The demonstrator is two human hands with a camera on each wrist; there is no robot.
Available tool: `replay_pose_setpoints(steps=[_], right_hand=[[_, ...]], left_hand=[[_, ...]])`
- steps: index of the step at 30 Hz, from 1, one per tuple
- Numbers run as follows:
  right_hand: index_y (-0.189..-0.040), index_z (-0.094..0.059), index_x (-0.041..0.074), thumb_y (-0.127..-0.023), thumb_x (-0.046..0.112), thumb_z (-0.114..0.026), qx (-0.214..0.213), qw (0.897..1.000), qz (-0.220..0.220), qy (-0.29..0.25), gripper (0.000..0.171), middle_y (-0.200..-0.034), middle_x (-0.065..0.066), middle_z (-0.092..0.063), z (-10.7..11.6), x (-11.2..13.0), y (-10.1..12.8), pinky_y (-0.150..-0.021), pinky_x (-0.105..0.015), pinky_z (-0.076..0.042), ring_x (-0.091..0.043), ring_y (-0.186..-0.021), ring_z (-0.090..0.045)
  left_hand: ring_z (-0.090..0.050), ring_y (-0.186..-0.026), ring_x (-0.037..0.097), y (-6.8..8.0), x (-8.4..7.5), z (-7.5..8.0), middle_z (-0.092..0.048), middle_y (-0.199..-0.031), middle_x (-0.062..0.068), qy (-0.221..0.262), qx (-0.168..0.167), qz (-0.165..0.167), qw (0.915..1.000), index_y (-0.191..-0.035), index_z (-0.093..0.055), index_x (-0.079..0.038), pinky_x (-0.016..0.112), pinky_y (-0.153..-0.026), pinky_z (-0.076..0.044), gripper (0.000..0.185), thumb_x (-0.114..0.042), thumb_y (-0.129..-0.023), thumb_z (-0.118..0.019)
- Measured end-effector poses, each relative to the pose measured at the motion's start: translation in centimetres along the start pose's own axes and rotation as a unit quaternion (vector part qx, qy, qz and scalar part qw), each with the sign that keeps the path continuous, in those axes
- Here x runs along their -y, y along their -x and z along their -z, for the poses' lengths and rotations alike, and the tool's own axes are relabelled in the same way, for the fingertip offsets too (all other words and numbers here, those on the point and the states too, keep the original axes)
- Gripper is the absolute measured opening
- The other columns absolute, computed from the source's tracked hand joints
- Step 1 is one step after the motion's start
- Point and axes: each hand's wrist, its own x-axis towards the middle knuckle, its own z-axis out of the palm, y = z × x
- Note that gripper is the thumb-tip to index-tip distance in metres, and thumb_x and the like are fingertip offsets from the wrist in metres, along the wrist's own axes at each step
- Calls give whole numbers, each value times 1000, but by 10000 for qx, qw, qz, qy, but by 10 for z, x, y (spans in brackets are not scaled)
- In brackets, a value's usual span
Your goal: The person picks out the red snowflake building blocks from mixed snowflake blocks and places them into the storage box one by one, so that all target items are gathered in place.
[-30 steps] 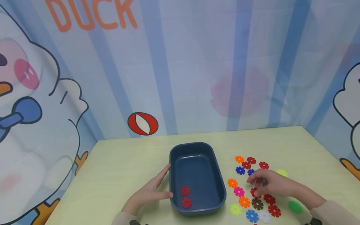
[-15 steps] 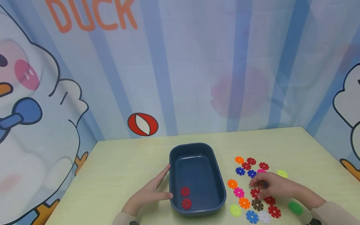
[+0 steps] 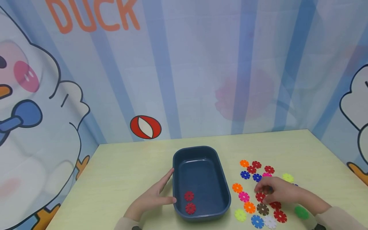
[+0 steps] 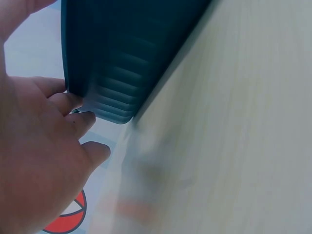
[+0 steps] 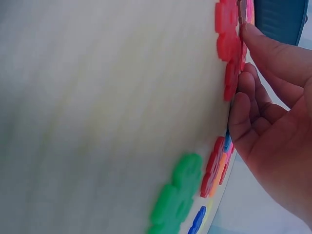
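Observation:
In the head view my left hand (image 3: 153,196) rests against the left wall of a dark blue bin (image 3: 202,182), thumb and fingers spread along its outside. The left wrist view shows the fingertips touching that wall (image 4: 105,92). Two red snowflake discs (image 3: 189,202) lie inside the bin, near its front. To the right, my right hand (image 3: 283,190) is low over a spread of plastic snowflake discs. Its thumb and curled fingers pinch the edges of a red snowflake disc (image 3: 260,197), which is flat on the table. The palm hides some discs beneath it.
Around the right hand lie orange (image 3: 249,207), pink (image 3: 244,196), brown (image 3: 263,209), light blue (image 3: 257,221), white (image 3: 270,221), yellow (image 3: 240,215) and green (image 3: 301,212) discs. More red and dark blue discs (image 3: 245,174) lie farther back. A printed curtain (image 3: 198,70) stands behind the table (image 3: 129,169).
My right hand has shifted slightly nearer and lower, its fingers drawing in around the red snowflake disc. The left hand and the bin have stayed in place.

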Motion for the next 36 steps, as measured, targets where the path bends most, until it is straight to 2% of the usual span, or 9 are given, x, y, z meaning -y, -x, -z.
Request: replay_pose_setpoints(steps=[6,19,32,36], right_hand=[[-102,-68,13,-77,9,-78,-25,9997,62,239,27,-86,-1,-56,0,2,0,-64,-21,-45,-20,-82,-48],[-100,-67,12,-77,7,-78,-32,9997,13,254,26,-88,0,-58,-1,4,-1,-66,-22,-48,-20,-83,-50],[-97,-66,14,-77,8,-78,-133,9982,429,408,25,-86,1,-56,-1,2,-3,-64,-21,-45,-16,-78,-48],[-98,-66,16,-78,8,-77,-76,9987,352,353,24,-86,1,-58,0,1,-5,-65,-21,-47,-16,-79,-50]], left_hand=[[-8,-148,35,0,0,0,-11,-162,6,-4,-11,-47,10000,-156,-11,-16,62,-115,-17,97,-34,-83,-73],[-8,-148,35,0,-2,-1,-10,-162,6,-21,11,-29,10000,-156,-11,-17,61,-115,-17,98,-37,-83,-73],[-8,-148,36,1,-3,-1,-11,-162,8,-42,32,-172,9998,-156,-11,-15,61,-115,-16,97,-33,-84,-73],[-8,-148,36,1,-2,0,-11,-162,8,-37,18,-171,9998,-156,-11,-15,61,-115,-16,97,-34,-84,-73]])
